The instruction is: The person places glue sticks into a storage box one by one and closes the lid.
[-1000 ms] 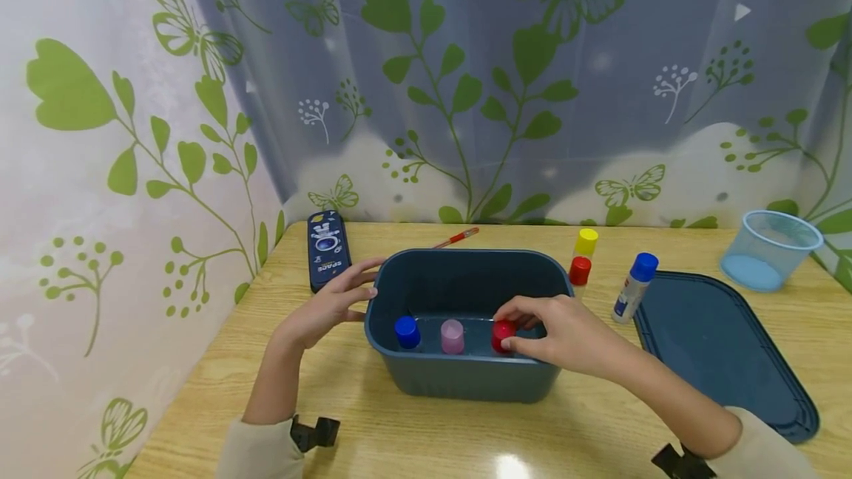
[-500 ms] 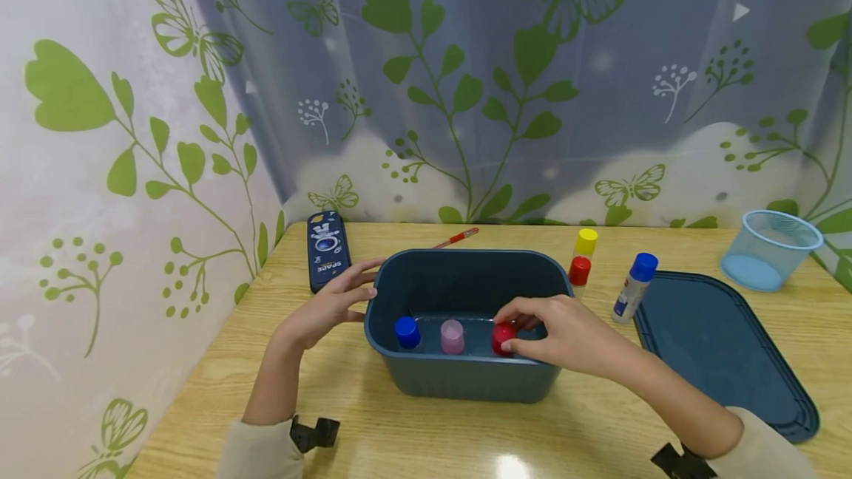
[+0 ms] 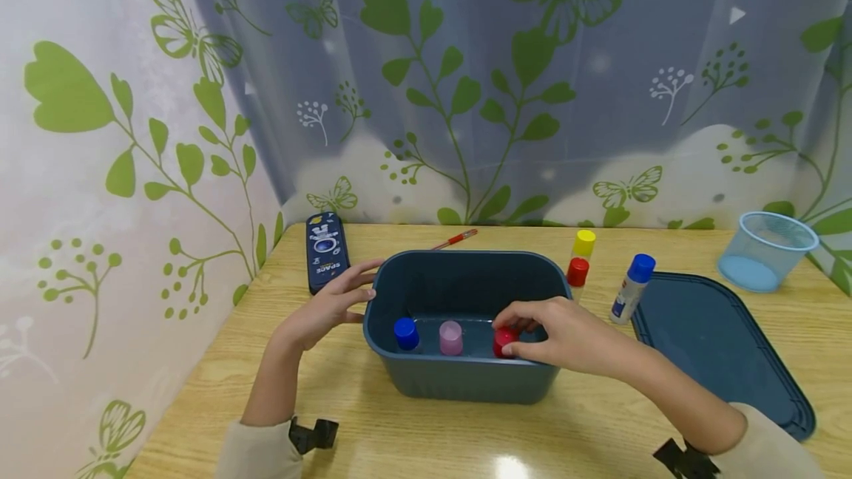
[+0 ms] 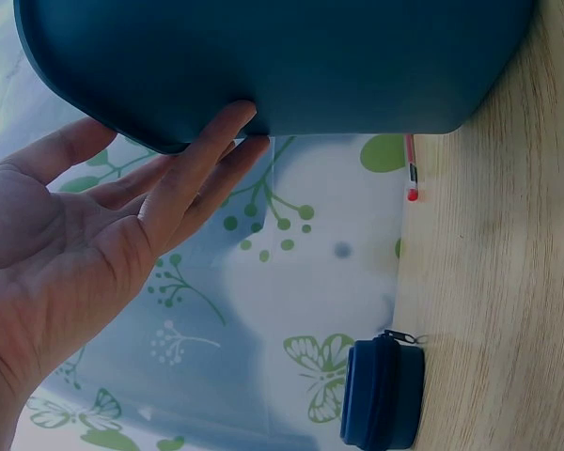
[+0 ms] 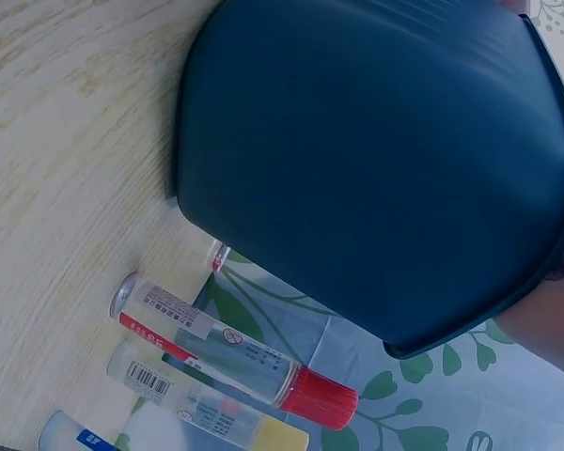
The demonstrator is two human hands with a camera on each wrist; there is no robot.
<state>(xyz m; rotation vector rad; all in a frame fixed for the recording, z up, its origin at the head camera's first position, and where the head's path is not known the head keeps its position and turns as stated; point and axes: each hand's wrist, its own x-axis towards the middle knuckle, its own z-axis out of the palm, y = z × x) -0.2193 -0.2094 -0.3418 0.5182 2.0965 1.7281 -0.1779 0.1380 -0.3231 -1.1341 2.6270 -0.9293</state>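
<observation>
A dark blue-green bin (image 3: 466,379) stands on the table. My left hand (image 3: 333,298) lies against its left side, fingers extended; in the left wrist view the fingertips of that hand (image 4: 85,235) reach the bin wall (image 4: 338,66). Over the bin's right front corner, my right hand (image 3: 559,335) pinches a red cap (image 3: 504,344) between thumb and fingers; whatever is below the cap is hidden. Beside it inside stand a translucent pink cap (image 3: 450,338) and a blue cap (image 3: 406,333). In the right wrist view, the bin's outer wall (image 5: 376,169) hides most of the right hand.
Right of the bin stand a red-capped glue bottle (image 5: 216,348), a yellow-capped one (image 5: 207,409) and a blue-capped one (image 3: 632,288). A dark lid (image 3: 719,346) and a blue mesh basket (image 3: 765,253) are farther right. A space pencil case (image 3: 327,251) and red pen (image 3: 458,239) lie behind.
The red cap under my right fingers has shifted very slightly right and toward the bin's front wall. My left hand keeps its place on the bin.
</observation>
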